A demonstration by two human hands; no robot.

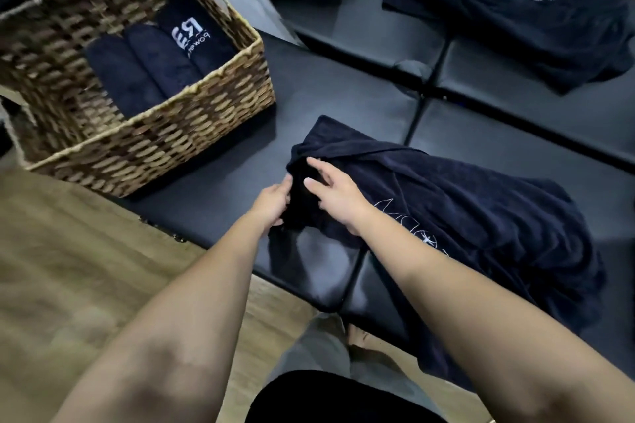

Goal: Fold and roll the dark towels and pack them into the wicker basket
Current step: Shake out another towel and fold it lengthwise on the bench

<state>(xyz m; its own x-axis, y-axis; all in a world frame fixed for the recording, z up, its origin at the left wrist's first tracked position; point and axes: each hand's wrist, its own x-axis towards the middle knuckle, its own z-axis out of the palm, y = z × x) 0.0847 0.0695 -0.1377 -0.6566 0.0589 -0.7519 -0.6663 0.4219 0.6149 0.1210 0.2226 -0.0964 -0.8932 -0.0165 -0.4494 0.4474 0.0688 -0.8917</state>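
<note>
At ten o'clock, the basket holds three rolled towels. In the centre, the left hand pinches the towel end; the right hand rests spread on it. Rolling seems starting; next, tight turns toward three o'clock.

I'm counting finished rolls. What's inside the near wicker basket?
Three rolled dark towels lie side by side in the wicker basket, one showing white lettering. Its near wall hides their lower ends and anything beneath.
</note>
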